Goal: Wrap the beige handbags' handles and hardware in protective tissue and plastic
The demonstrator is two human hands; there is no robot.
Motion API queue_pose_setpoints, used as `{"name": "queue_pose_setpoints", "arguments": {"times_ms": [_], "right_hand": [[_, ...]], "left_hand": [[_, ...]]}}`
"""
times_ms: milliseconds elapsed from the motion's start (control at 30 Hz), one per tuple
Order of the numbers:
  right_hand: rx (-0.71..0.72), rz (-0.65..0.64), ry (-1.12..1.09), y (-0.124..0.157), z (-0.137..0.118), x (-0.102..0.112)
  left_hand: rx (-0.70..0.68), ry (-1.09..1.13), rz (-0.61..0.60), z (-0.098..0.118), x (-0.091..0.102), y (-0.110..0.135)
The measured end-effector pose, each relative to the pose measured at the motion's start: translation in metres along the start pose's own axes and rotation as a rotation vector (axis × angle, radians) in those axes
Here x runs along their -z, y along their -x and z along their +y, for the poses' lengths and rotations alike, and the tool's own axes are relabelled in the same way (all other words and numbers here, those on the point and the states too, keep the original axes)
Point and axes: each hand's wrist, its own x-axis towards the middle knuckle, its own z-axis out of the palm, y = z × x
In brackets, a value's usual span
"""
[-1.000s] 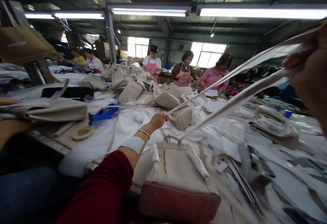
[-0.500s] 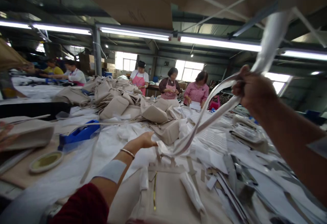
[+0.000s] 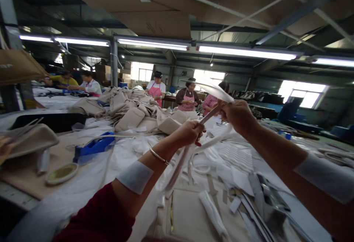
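Note:
Both my hands are raised in front of me over the work table. My left hand is closed round a long pale strap that hangs down to a beige handbag lying flat below. My right hand is closed on the same strap's upper part, where a white end curls above my fingers. A thin bracelet sits on my left wrist, and white tape bands wrap both forearms.
A pile of beige bags fills the table's middle. A blue tape dispenser and a round shallow dish lie at the left. White paper scraps cover the right. Several people work at the far side.
My right hand came down and in from the upper right, gathering the strap. My left hand rose from the table and gripped the strap near the right hand. The view tilted up.

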Motion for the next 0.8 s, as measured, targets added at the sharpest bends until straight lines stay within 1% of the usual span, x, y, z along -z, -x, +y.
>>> {"name": "queue_pose_setpoints", "arguments": {"times_ms": [67,133,200,233,267,300,367,433,467,533,600,633,733,767,800], "right_hand": [[0.019,-0.035,-0.118,-0.002,-0.005,0.01],[0.015,-0.145,-0.224,0.002,-0.008,0.016],[-0.033,-0.297,-0.255,0.008,-0.008,0.015],[-0.061,-0.357,-0.239,0.011,-0.007,0.012],[-0.072,-0.384,-0.215,0.013,-0.007,0.008],[-0.054,-0.364,-0.197,0.015,-0.007,0.004],[0.05,-0.221,-0.18,0.013,-0.01,-0.002],[0.171,-0.054,-0.181,0.006,-0.017,-0.003],[0.207,0.009,-0.185,0.001,-0.022,-0.001],[0.224,0.114,-0.177,-0.009,-0.031,0.009],[0.216,0.211,-0.166,-0.018,-0.038,0.024],[0.207,0.255,-0.167,-0.022,-0.04,0.032],[0.178,0.381,-0.222,-0.034,-0.038,0.054],[0.171,0.406,-0.237,-0.038,-0.036,0.061],[0.201,0.414,-0.196,-0.042,-0.034,0.066]], "left_hand": [[-0.019,-0.011,0.016,-0.001,0.004,0.001],[-0.05,-0.012,0.051,0.007,0.006,0.001],[-0.104,-0.023,0.069,0.02,0.005,-0.002],[-0.144,-0.051,0.053,0.028,0.003,-0.004],[-0.184,-0.093,0.016,0.034,0.001,-0.006],[-0.218,-0.141,-0.031,0.04,-0.001,-0.008],[-0.28,-0.241,-0.105,0.044,-0.003,-0.011],[-0.326,-0.319,-0.116,0.034,0.0,-0.013],[-0.341,-0.358,-0.095,0.025,0.005,-0.012],[-0.322,-0.436,-0.028,-0.004,0.017,-0.008],[-0.232,-0.498,0.075,-0.041,0.032,0.0],[-0.194,-0.516,0.104,-0.062,0.039,0.005],[-0.057,-0.566,0.159,-0.121,0.052,0.025],[0.0,-0.585,0.167,-0.138,0.054,0.032],[0.058,-0.602,0.174,-0.154,0.055,0.038]]}}
